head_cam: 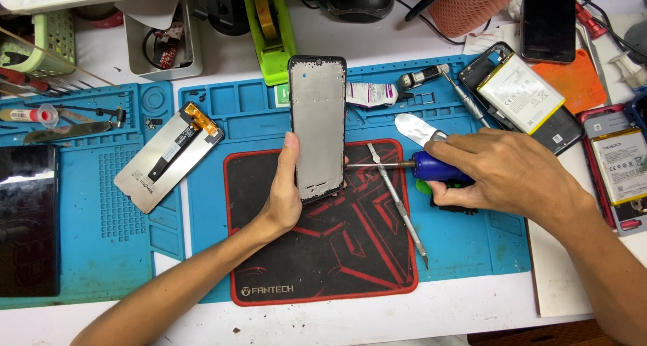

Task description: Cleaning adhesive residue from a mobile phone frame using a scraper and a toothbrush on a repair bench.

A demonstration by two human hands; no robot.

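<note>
Both hands work over a black-and-red mat (323, 252). Left hand (286, 198) is closed around the lower edge of a phone frame (317, 127), holding it upright, thumb along its left side. Right hand (505, 174) is clenched on a blue-handled screwdriver (431, 165), its shaft level and tip meeting the frame's right edge. Grey and black-rimmed, the frame shows its bare inner face. Fingers behind it are hidden. Tweezers (397, 204) lie just beside it.

Blue-handled screwdriver (431, 165), grey phone frame (317, 127), red-patterned black mat (323, 252).
</note>
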